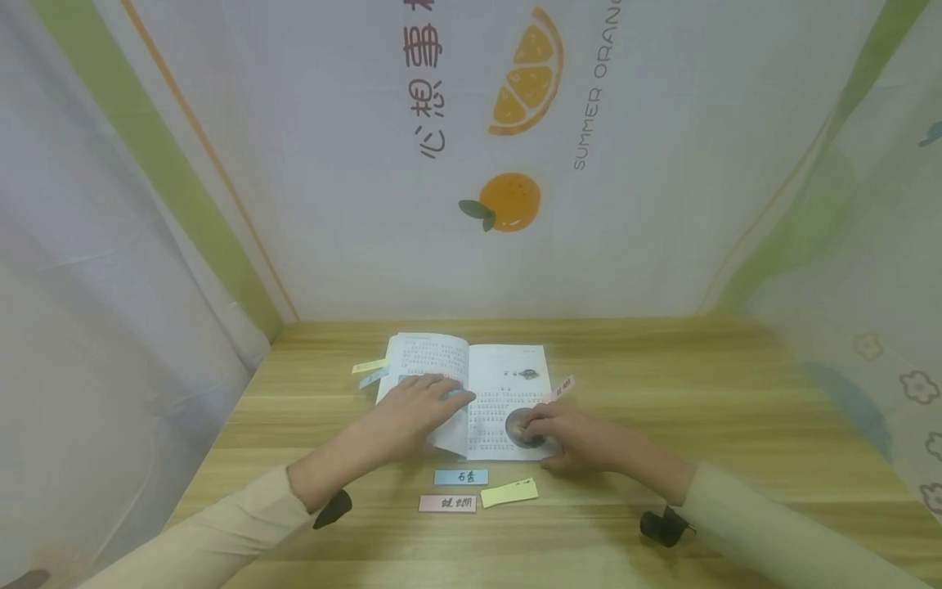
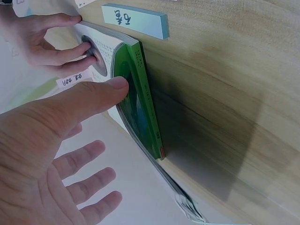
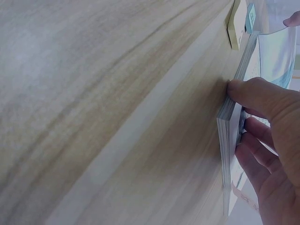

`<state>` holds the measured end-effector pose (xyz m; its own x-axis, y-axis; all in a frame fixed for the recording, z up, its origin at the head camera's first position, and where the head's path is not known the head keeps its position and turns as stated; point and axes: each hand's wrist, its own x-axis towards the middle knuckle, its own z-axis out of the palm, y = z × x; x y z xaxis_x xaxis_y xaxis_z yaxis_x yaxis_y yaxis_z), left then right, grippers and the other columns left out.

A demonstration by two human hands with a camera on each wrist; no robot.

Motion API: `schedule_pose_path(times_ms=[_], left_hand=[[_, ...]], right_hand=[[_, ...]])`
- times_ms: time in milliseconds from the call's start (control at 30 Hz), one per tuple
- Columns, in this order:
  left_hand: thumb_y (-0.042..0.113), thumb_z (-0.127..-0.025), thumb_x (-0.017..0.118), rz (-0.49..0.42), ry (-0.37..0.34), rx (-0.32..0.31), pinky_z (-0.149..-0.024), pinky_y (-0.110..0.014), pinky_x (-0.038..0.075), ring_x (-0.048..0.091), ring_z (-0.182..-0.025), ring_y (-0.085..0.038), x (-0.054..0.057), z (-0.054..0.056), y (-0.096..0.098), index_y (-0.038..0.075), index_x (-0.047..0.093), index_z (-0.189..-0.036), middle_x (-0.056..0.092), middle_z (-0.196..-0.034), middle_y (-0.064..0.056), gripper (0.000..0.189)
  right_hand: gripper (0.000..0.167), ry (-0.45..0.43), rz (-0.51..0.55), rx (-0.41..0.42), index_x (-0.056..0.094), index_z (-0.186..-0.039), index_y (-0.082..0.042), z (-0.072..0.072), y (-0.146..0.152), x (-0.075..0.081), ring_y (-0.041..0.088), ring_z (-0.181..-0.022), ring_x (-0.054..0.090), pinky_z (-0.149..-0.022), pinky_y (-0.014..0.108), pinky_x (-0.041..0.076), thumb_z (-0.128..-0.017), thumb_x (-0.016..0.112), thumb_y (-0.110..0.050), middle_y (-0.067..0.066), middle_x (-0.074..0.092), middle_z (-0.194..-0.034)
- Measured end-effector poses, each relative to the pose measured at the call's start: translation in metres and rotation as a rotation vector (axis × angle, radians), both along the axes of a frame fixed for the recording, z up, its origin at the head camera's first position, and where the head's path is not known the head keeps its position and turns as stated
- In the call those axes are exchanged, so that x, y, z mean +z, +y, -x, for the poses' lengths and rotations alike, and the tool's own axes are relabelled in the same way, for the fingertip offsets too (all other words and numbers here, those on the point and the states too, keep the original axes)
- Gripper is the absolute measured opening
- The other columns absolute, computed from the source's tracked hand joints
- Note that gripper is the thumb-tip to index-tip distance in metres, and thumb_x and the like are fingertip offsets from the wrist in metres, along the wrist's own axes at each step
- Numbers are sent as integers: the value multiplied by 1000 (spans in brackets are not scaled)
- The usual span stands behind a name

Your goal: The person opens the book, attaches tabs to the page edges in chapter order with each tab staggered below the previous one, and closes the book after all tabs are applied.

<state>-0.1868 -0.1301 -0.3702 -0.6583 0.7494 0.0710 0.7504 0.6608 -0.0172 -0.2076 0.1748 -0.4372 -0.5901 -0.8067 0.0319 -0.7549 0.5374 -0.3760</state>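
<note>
An open book [image 1: 508, 384] lies on the table, printed pages up. My left hand [image 1: 419, 413] is over its left page, fingers extended and spread. In the left wrist view its thumb [image 2: 110, 91] is against a green, pictured part of the book [image 2: 136, 98]. My right hand [image 1: 589, 433] is at the lower right corner of the right page. Its bent fingertips touch a dark round disc [image 1: 513, 436] on that page, partly hidden by the hand. The right thumb [image 3: 241, 91] rests at the book's near edge, apart from the disc.
Blue [image 1: 460, 477], pink [image 1: 447, 504] and yellow [image 1: 509, 492] labelled strips lie in front of the book. Yellow [image 1: 370, 366] and blue [image 1: 374, 377] tabs stick out left, a pink tab [image 1: 563, 386] right. Behind the table [image 1: 625, 352] hangs a fruit-printed curtain [image 1: 331, 204].
</note>
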Motion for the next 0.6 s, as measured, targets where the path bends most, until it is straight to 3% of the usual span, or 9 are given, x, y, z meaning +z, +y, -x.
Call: schedule_pose_path(times_ms=[600], left_hand=[[42,-81,87,47,31,-2,-107,-54,42,50,-130,-37,2,-1,3,10,56,-143,57,-140,-13,76]], right_hand=[[34,25,2,10,74,-115,-11,0,0,1,19,-116,59,-101,36,50,-83,84,-13,1,62,-126]])
